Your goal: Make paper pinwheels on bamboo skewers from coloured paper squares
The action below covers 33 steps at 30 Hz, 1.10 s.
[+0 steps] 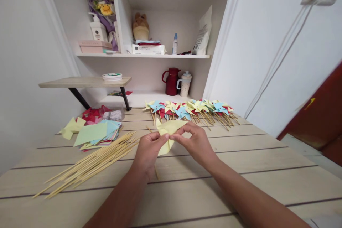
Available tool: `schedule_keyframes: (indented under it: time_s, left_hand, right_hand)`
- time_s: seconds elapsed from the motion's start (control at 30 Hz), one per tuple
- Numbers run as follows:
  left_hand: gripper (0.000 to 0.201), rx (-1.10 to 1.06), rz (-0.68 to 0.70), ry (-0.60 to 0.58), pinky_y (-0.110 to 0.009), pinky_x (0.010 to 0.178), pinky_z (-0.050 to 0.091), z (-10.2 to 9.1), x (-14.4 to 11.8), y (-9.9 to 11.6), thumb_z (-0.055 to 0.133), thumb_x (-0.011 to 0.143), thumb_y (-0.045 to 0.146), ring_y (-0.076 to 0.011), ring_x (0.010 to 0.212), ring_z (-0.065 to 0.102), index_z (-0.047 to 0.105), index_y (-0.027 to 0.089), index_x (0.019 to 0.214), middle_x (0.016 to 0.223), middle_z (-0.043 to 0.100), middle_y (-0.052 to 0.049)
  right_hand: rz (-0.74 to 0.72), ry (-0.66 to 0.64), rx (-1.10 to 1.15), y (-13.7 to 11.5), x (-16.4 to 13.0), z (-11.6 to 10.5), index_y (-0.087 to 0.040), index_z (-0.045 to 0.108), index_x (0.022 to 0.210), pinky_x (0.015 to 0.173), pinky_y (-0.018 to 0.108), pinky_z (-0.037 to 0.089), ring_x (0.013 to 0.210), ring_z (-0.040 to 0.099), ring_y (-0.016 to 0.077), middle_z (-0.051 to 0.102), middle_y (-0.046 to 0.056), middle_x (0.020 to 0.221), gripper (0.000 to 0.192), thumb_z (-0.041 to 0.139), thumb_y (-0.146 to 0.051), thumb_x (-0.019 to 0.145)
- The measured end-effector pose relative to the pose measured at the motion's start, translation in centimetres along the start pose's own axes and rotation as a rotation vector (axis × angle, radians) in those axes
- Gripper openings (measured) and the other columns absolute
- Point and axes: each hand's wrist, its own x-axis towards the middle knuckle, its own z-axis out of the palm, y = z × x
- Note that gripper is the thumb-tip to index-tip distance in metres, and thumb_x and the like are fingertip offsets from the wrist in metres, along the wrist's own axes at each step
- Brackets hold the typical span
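Note:
Both hands pinch a pale yellow paper pinwheel (171, 127) above the middle of the table. My left hand (151, 149) grips its lower left side near the centre, thumb on top. From the right, my right hand (196, 144) presses thumb and fingers together at the centre and the right blade. A thin wooden stick (156, 173) shows below my left hand and its tip beyond it; whether it lies on the table or is held, I cannot tell. Behind the hands lie several finished pinwheels (183, 111) on sticks, in yellow, blue and red.
Left of my hands lie a bundle of bamboo sticks (93, 164), a stack of coloured paper (92, 133), yellow folded paper (71, 127) and a clear box (114, 113). A small raised shelf (85, 82) stands behind them. At the back are a red jug (172, 82) and a cup (185, 84).

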Motion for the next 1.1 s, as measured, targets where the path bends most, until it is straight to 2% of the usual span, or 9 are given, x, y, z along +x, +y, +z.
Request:
schedule_keyframes:
  time_s: [0.13, 0.27, 0.33, 0.4, 0.47, 0.6, 0.73, 0.9, 1.1]
  left_hand:
    - [0.028, -0.029, -0.027, 0.071, -0.027, 0.072, 0.048, 0.3, -0.2, 0.2, 0.078, 0.068, 0.033, -0.0189, 0.078, 0.068, 0.077, 0.016, 0.090, 0.084, 0.076, -0.008]
    - [0.027, -0.014, -0.081, 0.104, -0.027, 0.070, 0.049, 0.3, 0.0, 0.1, 0.078, 0.068, 0.032, -0.0189, 0.074, 0.068, 0.077, 0.015, 0.089, 0.079, 0.076, -0.008]
    - [0.027, -0.002, -0.084, 0.078, -0.028, 0.070, 0.048, 0.1, 0.1, 0.0, 0.078, 0.068, 0.032, -0.0189, 0.073, 0.068, 0.078, 0.015, 0.088, 0.079, 0.076, -0.008]
    - [0.027, 0.000, -0.089, 0.017, -0.029, 0.070, 0.048, 0.1, 0.0, -0.1, 0.078, 0.068, 0.033, -0.0187, 0.071, 0.067, 0.078, 0.016, 0.088, 0.078, 0.076, -0.007]
    - [0.026, 0.023, -0.092, -0.043, -0.027, 0.067, 0.046, 0.1, -0.1, -0.2, 0.079, 0.067, 0.035, -0.0178, 0.067, 0.065, 0.077, 0.015, 0.085, 0.076, 0.075, -0.006]
    - [0.025, 0.098, -0.084, -0.129, -0.025, 0.062, 0.042, 0.2, -0.3, -0.3, 0.079, 0.069, 0.037, -0.0161, 0.064, 0.061, 0.076, 0.014, 0.078, 0.073, 0.073, -0.006]
    - [0.026, 0.070, -0.099, -0.189, -0.026, 0.071, 0.044, 0.0, -0.3, -0.2, 0.077, 0.071, 0.034, -0.0174, 0.073, 0.063, 0.077, 0.013, 0.087, 0.079, 0.074, -0.007]
    - [0.030, -0.005, -0.132, -0.189, -0.031, 0.082, 0.046, -0.2, -0.3, 0.3, 0.077, 0.072, 0.034, -0.0196, 0.081, 0.066, 0.076, 0.013, 0.094, 0.087, 0.076, -0.009]
    - [0.033, -0.051, -0.155, -0.166, -0.032, 0.076, 0.049, 0.0, -0.3, 0.4, 0.080, 0.068, 0.031, -0.0201, 0.077, 0.068, 0.076, 0.011, 0.095, 0.086, 0.076, -0.011]
  right_hand:
    - [-0.031, 0.040, 0.062, 0.1, 0.2, -0.3, -0.022, 0.065, 0.064, 0.074, 0.032, 0.046, 0.078, 0.060, 0.0185, 0.063, 0.000, 0.076, 0.020, 0.071, -0.032, 0.080]
    - [-0.097, 0.152, 0.094, 0.4, 0.9, -1.4, -0.026, 0.071, 0.088, 0.094, 0.040, 0.044, 0.103, 0.059, 0.0213, 0.065, 0.004, 0.102, 0.014, 0.058, -0.031, 0.091]
    - [-0.135, 0.153, 0.041, 0.4, 1.1, -2.0, -0.029, 0.070, 0.104, 0.102, 0.043, 0.039, 0.117, 0.053, 0.0230, 0.060, 0.005, 0.117, 0.017, 0.063, -0.030, 0.088]
    - [-0.175, 0.086, -0.026, 0.1, 1.1, -2.2, -0.032, 0.067, 0.112, 0.106, 0.045, 0.036, 0.124, 0.047, 0.0245, 0.055, 0.006, 0.126, 0.030, 0.070, -0.027, 0.082]
    - [-0.208, -0.012, -0.074, -0.1, 1.0, -2.2, -0.034, 0.069, 0.109, 0.106, 0.047, 0.036, 0.125, 0.047, 0.0256, 0.055, 0.005, 0.128, 0.032, 0.073, -0.024, 0.079]
    - [-0.230, -0.126, -0.081, -0.2, 0.8, -1.7, -0.034, 0.074, 0.091, 0.101, 0.050, 0.039, 0.113, 0.056, 0.0250, 0.065, 0.002, 0.116, 0.019, 0.069, -0.018, 0.082]
    - [-0.223, -0.131, -0.012, 0.0, 0.9, -1.7, -0.032, 0.076, 0.081, 0.095, 0.044, 0.044, 0.102, 0.062, 0.0213, 0.070, 0.001, 0.103, 0.022, 0.065, -0.014, 0.083]
    - [-0.202, -0.122, 0.007, -0.1, 1.1, -2.2, -0.031, 0.075, 0.079, 0.093, 0.041, 0.046, 0.096, 0.064, 0.0198, 0.072, 0.001, 0.097, 0.023, 0.063, -0.012, 0.083]
    - [-0.279, -0.135, -0.046, 0.3, 1.0, -2.0, -0.030, 0.075, 0.079, 0.094, 0.041, 0.045, 0.096, 0.064, 0.0195, 0.072, 0.001, 0.096, 0.021, 0.063, -0.014, 0.085]
